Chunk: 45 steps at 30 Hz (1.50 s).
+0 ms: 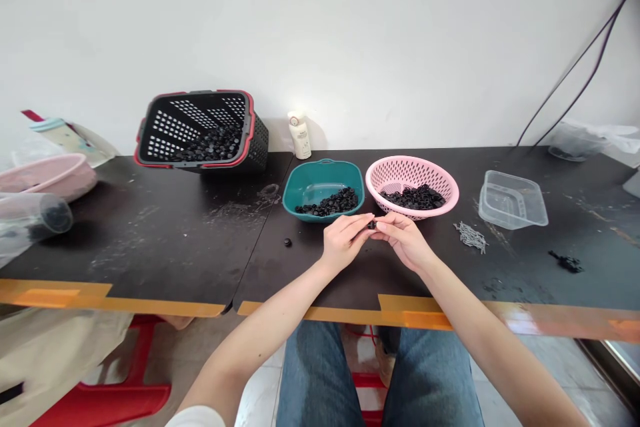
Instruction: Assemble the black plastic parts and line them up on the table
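My left hand (344, 240) and my right hand (404, 237) meet above the dark table (200, 240), fingertips pinched together on one small black part (372, 224). Just behind them stands a teal bowl (323, 181) holding several small black parts. A pink perforated basket (411, 175) beside it, to the right, holds more of them. A single black part (287, 242) lies loose on the table left of my left hand.
A black basket with a red rim (200, 128), tilted, holds black parts at the back left. A white bottle (300, 136) stands by the wall. Small metal pins (470, 236) and a clear plastic tub (512, 200) lie right. A pink bowl (45, 176) sits far left.
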Each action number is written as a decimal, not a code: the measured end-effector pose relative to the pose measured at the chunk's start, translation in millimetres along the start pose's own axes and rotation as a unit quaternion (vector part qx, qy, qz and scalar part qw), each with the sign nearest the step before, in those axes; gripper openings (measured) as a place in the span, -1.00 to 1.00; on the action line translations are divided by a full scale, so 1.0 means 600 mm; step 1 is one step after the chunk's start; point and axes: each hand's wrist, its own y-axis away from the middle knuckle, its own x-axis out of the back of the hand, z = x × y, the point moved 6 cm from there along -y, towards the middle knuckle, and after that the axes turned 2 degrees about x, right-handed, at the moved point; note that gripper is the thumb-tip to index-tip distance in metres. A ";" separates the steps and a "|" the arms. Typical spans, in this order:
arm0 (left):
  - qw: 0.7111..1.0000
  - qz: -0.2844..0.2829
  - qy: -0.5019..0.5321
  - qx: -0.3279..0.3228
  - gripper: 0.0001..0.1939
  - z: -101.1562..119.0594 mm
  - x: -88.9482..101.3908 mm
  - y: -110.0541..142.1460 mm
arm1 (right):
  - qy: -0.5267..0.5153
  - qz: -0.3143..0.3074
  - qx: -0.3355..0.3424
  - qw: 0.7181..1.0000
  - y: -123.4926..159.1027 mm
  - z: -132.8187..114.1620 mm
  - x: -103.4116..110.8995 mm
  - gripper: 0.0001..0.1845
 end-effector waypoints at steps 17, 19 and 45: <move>0.999 -0.025 0.001 -0.043 -0.66 -0.001 -0.010 0.007 | -0.040 -0.117 -0.039 0.992 -0.009 0.003 -0.003 -0.74; 0.999 -0.032 -0.001 -0.041 -0.67 -0.002 -0.012 0.008 | -0.053 -0.120 -0.038 0.991 -0.010 0.004 -0.004 -0.70; 0.969 -0.195 0.062 0.140 -0.58 -0.022 -0.041 0.013 | -0.119 -0.085 -0.112 0.983 -0.003 0.028 -0.014 -0.95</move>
